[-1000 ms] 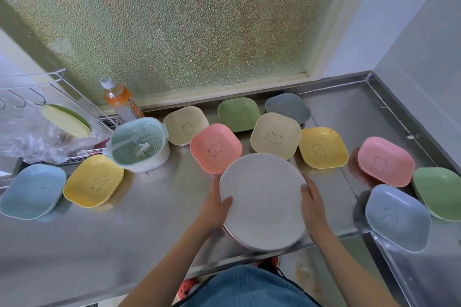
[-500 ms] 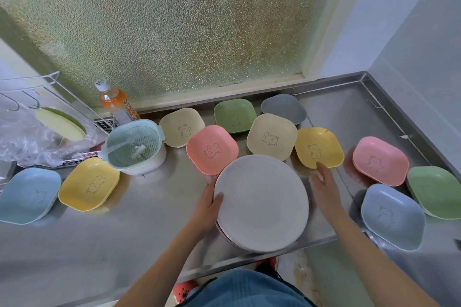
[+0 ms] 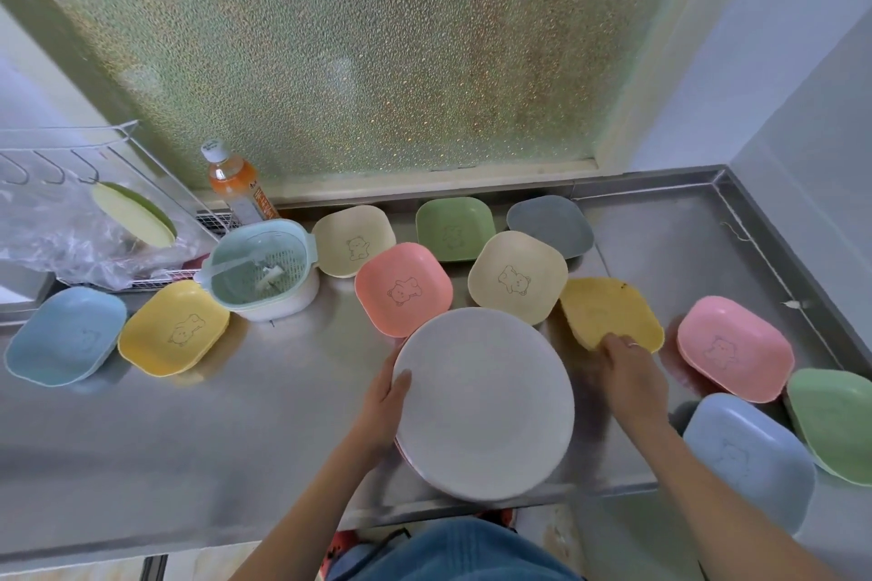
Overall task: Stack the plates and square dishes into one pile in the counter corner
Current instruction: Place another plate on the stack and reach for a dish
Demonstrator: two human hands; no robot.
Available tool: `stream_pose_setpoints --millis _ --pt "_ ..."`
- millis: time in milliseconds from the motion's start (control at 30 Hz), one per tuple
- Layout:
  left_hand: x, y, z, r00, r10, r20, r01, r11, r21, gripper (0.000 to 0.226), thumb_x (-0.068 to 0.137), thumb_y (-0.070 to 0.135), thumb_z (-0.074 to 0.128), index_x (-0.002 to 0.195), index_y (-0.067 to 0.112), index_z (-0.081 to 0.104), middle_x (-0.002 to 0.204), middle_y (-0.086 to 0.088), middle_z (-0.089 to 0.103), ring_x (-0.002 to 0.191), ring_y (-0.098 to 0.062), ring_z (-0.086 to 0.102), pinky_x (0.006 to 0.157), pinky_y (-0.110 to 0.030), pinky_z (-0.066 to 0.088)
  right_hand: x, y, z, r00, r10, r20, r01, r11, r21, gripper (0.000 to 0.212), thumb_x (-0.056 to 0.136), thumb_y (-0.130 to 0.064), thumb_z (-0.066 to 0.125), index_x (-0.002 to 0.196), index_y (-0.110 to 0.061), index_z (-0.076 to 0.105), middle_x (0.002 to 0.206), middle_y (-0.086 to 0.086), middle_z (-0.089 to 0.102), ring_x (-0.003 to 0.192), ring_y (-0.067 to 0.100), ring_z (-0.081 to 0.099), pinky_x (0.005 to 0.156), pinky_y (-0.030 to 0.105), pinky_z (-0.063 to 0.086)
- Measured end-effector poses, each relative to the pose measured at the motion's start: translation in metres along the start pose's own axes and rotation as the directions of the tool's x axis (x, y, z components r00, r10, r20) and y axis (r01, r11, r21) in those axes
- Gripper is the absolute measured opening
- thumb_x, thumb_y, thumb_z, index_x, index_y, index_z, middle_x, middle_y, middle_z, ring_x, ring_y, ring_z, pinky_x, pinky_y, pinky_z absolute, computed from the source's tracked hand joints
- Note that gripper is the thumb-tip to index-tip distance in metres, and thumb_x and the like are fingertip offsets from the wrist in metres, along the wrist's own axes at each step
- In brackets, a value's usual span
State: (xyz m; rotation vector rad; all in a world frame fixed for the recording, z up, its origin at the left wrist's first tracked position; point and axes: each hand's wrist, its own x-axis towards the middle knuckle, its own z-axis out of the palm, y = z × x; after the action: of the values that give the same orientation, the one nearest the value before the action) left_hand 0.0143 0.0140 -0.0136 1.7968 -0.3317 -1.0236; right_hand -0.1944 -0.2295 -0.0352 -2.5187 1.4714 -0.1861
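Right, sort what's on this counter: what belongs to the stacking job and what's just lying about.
Job:
- round plate pile, held by left hand
- yellow dish, tipped up in right hand
- pink dish, cream dish, green dish, blue dish

Lying about:
- drink bottle
- colander bowl
- plastic bag

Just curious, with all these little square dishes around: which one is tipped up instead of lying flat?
The yellow dish right of the round plates. The right hand grips its near edge, showing its underside; the others lie flat, bear side up.

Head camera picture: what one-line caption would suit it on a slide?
Left hand steadies the round plate pile while right hand lifts a yellow square dish.
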Motion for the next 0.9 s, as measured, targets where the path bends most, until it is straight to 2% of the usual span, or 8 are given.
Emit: stream_pose_setpoints --millis 133,267,367,467,633,767,833,900 --pt "0.002 0.001 0.003 1.000 -0.001 0.011 0.002 0.998 -0.069 0.039 0.101 0.031 0.036 0.140 0.031 0.040 0.138 0.007 0.050 0.126 -0.015 0.048 0.099 -0.031 0.041 -0.014 -0.033 -0.043 0.927 -0.244 -0.285 0.263 0.965 0.029 0.013 0.091 -0.018 0.054 0.079 -0.011 0.056 0.071 0.006 0.062 0.054 0.025 0.055 0.044 0.026 0.037" --pt "0.000 0.010 0.006 1.000 0.013 0.022 -0.010 0.993 -0.119 0.045 0.086 0.049 0.039 0.127 0.036 0.051 0.124 0.012 0.059 0.111 -0.003 0.056 0.083 -0.021 0.045 -0.052 -0.077 -0.056 0.662 -0.624 -0.415 0.637 0.760 -0.126 0.006 0.079 -0.021 0.060 0.077 -0.018 0.064 0.066 -0.001 0.063 0.051 0.019 0.056 0.042 0.025 0.039" --pt "-0.005 0.014 0.005 1.000 0.012 0.023 -0.008 0.988 -0.153 0.024 0.098 0.036 0.038 0.115 0.037 0.054 0.113 0.015 0.062 0.101 0.002 0.057 0.078 -0.019 0.045 -0.077 -0.097 -0.039 0.551 -0.772 -0.315 0.779 0.612 -0.138 0.009 0.075 -0.025 0.062 0.081 -0.020 0.066 0.069 -0.002 0.063 0.054 0.018 0.057 0.045 0.027 0.043" --pt "-0.003 0.014 0.001 1.000 0.011 -0.001 -0.011 0.992 -0.130 0.031 0.103 0.025 0.028 0.114 0.032 0.056 0.107 0.009 0.064 0.094 -0.008 0.059 0.072 -0.019 0.047 -0.093 -0.104 -0.023 0.518 -0.845 -0.132 0.841 0.532 -0.103 0.005 0.073 -0.025 0.059 0.075 -0.022 0.063 0.064 -0.004 0.060 0.050 0.016 0.056 0.042 0.024 0.039" --pt "-0.003 0.018 0.005 0.998 0.065 -0.001 -0.065 0.998 -0.027 0.032 0.100 0.022 0.040 0.131 0.029 0.044 0.125 0.008 0.051 0.113 -0.011 0.049 0.083 -0.020 0.042 -0.097 -0.109 -0.010 0.463 -0.878 0.121 0.886 0.453 -0.102 0.022 0.080 -0.044 0.048 0.080 -0.030 0.065 0.066 -0.012 0.064 0.049 0.009 0.058 0.039 0.019 0.040" --pt "0.002 0.009 0.004 0.994 0.111 0.014 -0.111 0.962 0.250 0.060 0.090 0.036 0.052 0.144 0.028 0.027 0.144 -0.002 0.041 0.129 -0.023 0.040 0.110 -0.046 0.034 -0.075 -0.108 -0.029 0.566 -0.824 -0.013 0.823 0.565 -0.062 0.048 0.092 -0.055 0.026 0.095 -0.029 0.066 0.081 -0.007 0.069 0.056 0.012 0.062 0.039 0.023 0.045" --pt "0.004 0.007 0.002 0.996 0.088 0.022 -0.090 0.955 0.282 0.071 0.085 0.043 0.052 0.147 0.029 0.021 0.148 -0.003 0.037 0.134 -0.025 0.037 0.111 -0.050 0.032 -0.050 -0.105 -0.043 0.749 -0.641 -0.168 0.652 0.758 0.020 0.043 0.092 -0.048 0.029 0.102 -0.025 0.064 0.088 -0.001 0.067 0.060 0.018 0.063 0.042 0.028 0.048" --pt "0.003 0.009 0.003 0.997 0.075 0.023 -0.078 0.958 0.275 0.071 0.085 0.043 0.052 0.147 0.031 0.019 0.149 -0.003 0.036 0.134 -0.026 0.037 0.111 -0.051 0.032 -0.017 -0.097 -0.045 0.935 -0.325 -0.141 0.348 0.916 0.200 0.030 0.093 -0.040 0.033 0.113 -0.026 0.052 0.100 0.003 0.061 0.077 0.023 0.063 0.056 0.036 0.052"
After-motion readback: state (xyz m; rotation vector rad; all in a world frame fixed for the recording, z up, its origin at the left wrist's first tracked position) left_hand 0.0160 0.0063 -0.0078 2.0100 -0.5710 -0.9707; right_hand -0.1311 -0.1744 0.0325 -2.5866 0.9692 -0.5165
